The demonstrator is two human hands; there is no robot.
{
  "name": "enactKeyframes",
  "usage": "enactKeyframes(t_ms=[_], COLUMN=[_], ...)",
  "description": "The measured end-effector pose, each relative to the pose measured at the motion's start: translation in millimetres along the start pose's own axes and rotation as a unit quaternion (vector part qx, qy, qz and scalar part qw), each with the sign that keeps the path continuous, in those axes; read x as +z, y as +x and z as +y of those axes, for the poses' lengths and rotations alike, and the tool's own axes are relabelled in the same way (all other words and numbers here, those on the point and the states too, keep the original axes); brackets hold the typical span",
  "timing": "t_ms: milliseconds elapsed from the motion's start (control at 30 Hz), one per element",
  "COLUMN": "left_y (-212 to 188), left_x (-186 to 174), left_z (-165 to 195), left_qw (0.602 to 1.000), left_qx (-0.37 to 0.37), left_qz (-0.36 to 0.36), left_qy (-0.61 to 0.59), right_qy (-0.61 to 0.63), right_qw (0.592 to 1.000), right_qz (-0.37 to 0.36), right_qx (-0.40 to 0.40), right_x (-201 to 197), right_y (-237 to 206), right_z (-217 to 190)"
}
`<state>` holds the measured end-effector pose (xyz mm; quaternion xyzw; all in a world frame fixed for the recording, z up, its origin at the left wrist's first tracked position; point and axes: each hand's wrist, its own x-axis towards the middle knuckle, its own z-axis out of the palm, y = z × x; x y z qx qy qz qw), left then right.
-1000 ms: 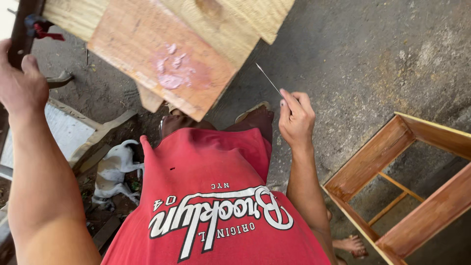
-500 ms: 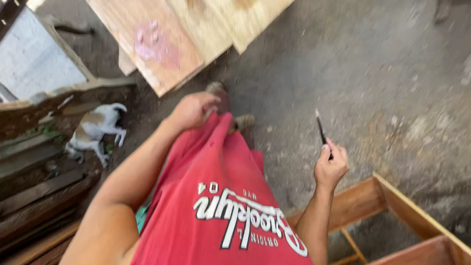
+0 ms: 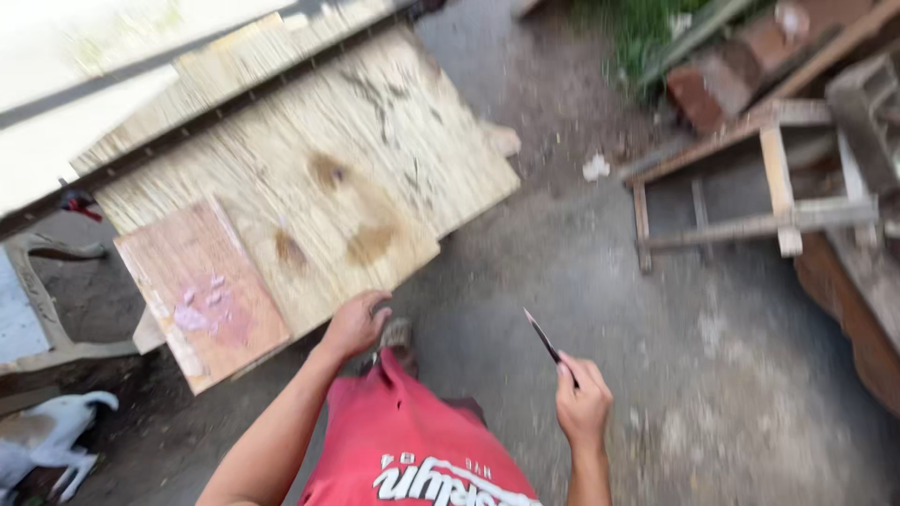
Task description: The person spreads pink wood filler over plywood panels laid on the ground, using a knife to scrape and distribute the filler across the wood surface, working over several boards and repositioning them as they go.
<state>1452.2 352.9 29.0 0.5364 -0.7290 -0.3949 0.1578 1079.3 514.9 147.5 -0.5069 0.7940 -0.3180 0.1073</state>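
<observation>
My left hand (image 3: 354, 325) rests on the near edge of a large pale plywood sheet (image 3: 309, 159) that lies tilted ahead of me; whether the fingers grip the edge is hard to tell through the blur. A smaller reddish board (image 3: 202, 290) with pink smears lies on the sheet's left corner. My right hand (image 3: 583, 405) is held up at the lower middle, closed on a thin dark pencil (image 3: 547, 344) that points up and to the left. My red shirt (image 3: 412, 445) fills the bottom of the view.
A wooden frame (image 3: 750, 187) stands on the grey concrete ground at the right, with bricks (image 3: 722, 84) and timber behind it. A white dog (image 3: 47, 436) lies at the lower left. A dark metal bar (image 3: 187, 122) crosses the sheet's far edge.
The view has swung up and forward, showing the whole plywood sheet. My left hand went from my shirt to the sheet's near edge. My right hand still holds the pencil.
</observation>
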Motion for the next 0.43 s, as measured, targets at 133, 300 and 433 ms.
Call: enactKeyframes(t_ms=[133, 300, 433], left_y=[70.4, 104.7, 110.6], left_x=[2.2, 7.6, 31.5], left_z=[11.8, 15.7, 43.8], left_qw=[0.996, 0.969, 0.934], left_qx=[-0.039, -0.176, -0.305], left_qz=[0.055, 0.044, 0.023], left_qy=[0.051, 0.167, 0.186], right_qy=[0.002, -0.001, -0.006], right_qw=[0.999, 0.997, 0.999], right_qz=[0.048, 0.037, 0.018], right_qx=[0.025, 0.069, 0.045], right_x=[-19.9, -33.9, -48.8], right_y=[45.3, 103.6, 173.7], right_z=[56.4, 149.8, 241.2])
